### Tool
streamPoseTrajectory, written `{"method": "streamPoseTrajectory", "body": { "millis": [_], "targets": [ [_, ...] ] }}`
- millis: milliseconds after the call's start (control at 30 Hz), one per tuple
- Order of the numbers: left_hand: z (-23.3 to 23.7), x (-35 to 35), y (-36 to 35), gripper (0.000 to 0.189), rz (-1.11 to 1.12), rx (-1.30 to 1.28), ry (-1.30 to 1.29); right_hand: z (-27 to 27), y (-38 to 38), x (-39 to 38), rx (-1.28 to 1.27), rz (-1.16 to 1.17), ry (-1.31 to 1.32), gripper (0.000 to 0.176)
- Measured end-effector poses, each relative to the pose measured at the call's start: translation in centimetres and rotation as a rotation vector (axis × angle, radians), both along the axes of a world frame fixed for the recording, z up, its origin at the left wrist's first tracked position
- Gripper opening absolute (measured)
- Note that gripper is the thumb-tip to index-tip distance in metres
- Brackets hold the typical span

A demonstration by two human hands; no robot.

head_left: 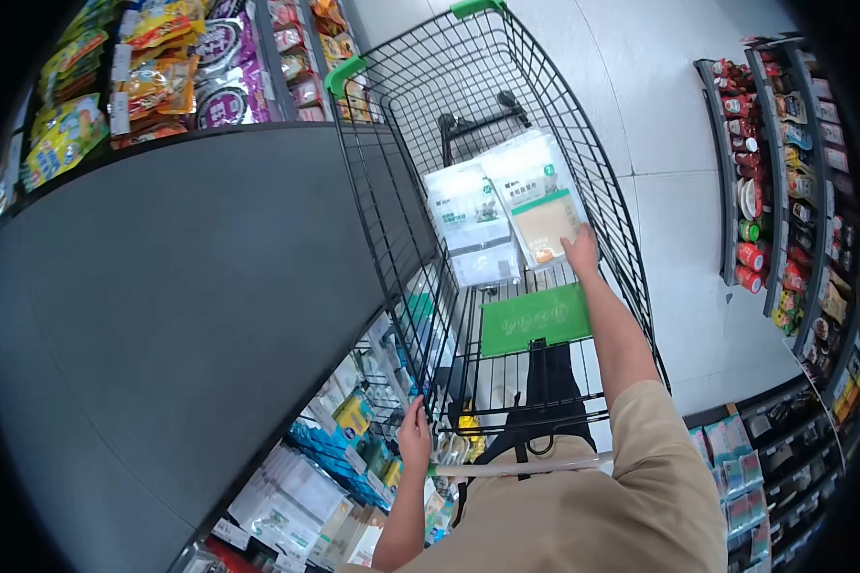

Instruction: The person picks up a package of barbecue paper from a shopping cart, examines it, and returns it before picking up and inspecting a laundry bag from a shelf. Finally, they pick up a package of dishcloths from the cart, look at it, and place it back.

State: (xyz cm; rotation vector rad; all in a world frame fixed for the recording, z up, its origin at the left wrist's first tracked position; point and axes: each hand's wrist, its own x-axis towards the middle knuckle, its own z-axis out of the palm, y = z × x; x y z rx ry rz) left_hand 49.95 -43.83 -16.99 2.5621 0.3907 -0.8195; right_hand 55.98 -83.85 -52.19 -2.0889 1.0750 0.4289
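Observation:
A black wire shopping cart (pixel 406 124) with green corners stands in front of me. Inside it lie two stacks of flat packages: a white pack (pixel 468 215) on the left and a pack with a beige window and green stripe (pixel 548 224) on the right. My right hand (pixel 581 250) reaches into the cart, its fingers closed on the lower right edge of the beige-window pack. My left hand (pixel 415 435) is at the cart's near left corner, its fingertips against the wire; whether they grip it is unclear. A green plastic panel (pixel 535 320) lies near my right forearm.
A wide dark grey shelf top (pixel 191 286) runs along the left, with bagged snacks (pixel 158 81) beyond it and packaged goods (pixel 291 501) below its edge. Shelves of jars and packets (pixel 779 181) stand on the right, across the pale tiled floor (pixel 674 220).

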Motion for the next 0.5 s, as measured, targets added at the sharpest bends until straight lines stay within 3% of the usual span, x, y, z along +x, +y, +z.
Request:
{"method": "streamPoseTrajectory", "body": {
  "millis": [67, 200, 367, 433, 467, 500],
  "targets": [
    [0.2, 0.2, 0.0, 0.028, 0.034, 0.000, 0.050, -0.9, 0.0, 0.6, 0.011, -0.106, 0.116, 0.073],
    [-1.3, -1.1, 1.9, 0.028, -0.049, -0.009, -0.058, 0.1, 1.5, 2.4, -0.163, -0.124, 0.266, 0.076],
    [-0.6, -0.2, 1.4, 0.027, -0.040, 0.014, -0.008, 0.7, 2.6, 2.9, -0.197, -0.131, 0.337, 0.074],
    [-0.4, 0.3, 1.0, 0.028, -0.008, 0.002, -0.002, 1.0, 3.0, 3.1, -0.287, -0.140, 0.295, 0.068],
    [-0.4, 0.4, 1.1, 0.028, -0.008, 0.005, -0.005, 0.5, 3.1, 2.8, -0.302, -0.162, 0.275, 0.051],
    [-0.4, 0.5, 1.1, 0.028, -0.001, 0.003, 0.004, 0.4, 3.0, 2.8, -0.300, -0.162, 0.271, 0.051]
  ]
}}
